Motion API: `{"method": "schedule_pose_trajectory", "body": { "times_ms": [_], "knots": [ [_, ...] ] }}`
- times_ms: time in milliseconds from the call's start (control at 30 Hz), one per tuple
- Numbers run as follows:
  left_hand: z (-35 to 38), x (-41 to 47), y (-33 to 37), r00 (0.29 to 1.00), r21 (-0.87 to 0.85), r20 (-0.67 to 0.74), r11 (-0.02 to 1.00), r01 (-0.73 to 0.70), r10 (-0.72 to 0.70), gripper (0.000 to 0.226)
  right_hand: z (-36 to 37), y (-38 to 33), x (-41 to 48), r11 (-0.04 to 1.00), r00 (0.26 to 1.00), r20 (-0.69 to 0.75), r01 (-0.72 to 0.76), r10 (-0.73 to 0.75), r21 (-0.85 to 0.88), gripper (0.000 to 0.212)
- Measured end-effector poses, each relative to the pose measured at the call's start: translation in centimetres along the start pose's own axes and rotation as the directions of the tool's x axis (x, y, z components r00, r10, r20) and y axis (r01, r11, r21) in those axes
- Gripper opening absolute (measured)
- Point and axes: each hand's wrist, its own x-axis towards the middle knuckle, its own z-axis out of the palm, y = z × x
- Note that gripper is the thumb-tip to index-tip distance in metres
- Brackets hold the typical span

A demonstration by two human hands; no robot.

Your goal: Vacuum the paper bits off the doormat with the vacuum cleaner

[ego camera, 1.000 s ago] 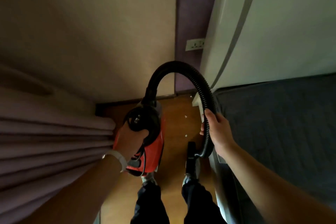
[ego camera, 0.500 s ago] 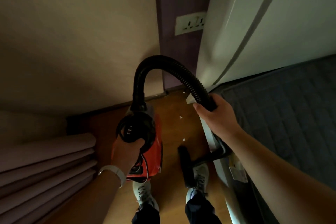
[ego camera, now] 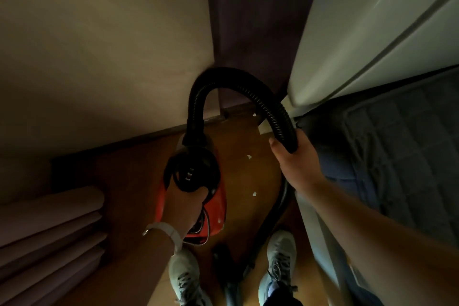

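Doormat: I can't make one out in this dim view.
Vacuum cleaner [ego camera: 216,208]: my left hand [ego camera: 185,208] covers its handle and part of the orange body.
Hose [ego camera: 278,117]: its lower end disappears inside my right hand [ego camera: 295,164].
Floor nozzle [ego camera: 223,263]: dark and blurred between my shoes [ego camera: 183,278]; shape unclear.
Paper bits [ego camera: 249,157]: too small to tell shape.
Shoes: cut off by the bottom edge.
Mattress [ego camera: 409,156]: runs off the right edge.

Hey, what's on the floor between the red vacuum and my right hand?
In the head view, bare wooden floor with two white paper bits lies between the vacuum and the right hand. No doormat shows there.
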Motion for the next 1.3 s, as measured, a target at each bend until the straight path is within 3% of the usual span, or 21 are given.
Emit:
{"method": "schedule_pose_trajectory", "body": {
  "times_ms": [233, 467, 700, 933, 1033, 1300],
  "knots": [
    [6.4, 5.2, -5.3, 0.999, -0.067, 0.027, 0.997, 0.038, -0.036, 0.067, 3.7, 7.1, 5.0, 0.999, 0.997, -0.076, 0.015, -0.012, 0.03, 0.019],
    [11.1, 9.2, -8.1, 0.996, -0.027, 0.08, 0.999, 0.028, -0.026, 0.05, 5.5, 10.8, 8.6, 0.997, 0.993, -0.105, 0.057, -0.061, -0.045, 0.018],
    [14.6, 9.8, -8.6, 1.0, -0.048, -0.004, 0.999, 0.008, -0.008, 0.051, 5.6, 13.6, 10.2, 0.993, 0.995, -0.094, 0.026, -0.037, -0.117, 0.033],
    [13.7, 8.1, -7.9, 0.996, -0.022, -0.051, 0.997, 0.077, -0.078, 0.076, 4.0, 12.3, 8.3, 0.998, 1.0, -0.014, 0.018, -0.019, -0.061, 0.027],
    [12.5, 7.5, -8.2, 0.998, 0.01, -0.037, 0.998, 0.059, -0.059, 0.092, 3.5, 12.3, 6.8, 0.997, 0.999, -0.007, 0.054, -0.054, -0.054, 0.025],
    [10.2, 6.3, -7.4, 0.997, 0.057, 0.061, 0.998, -0.041, 0.037, 0.104, 1.5, 12.0, 3.3, 0.995, 0.996, -0.021, 0.089, -0.09, -0.055, 0.025]
  ]
}}
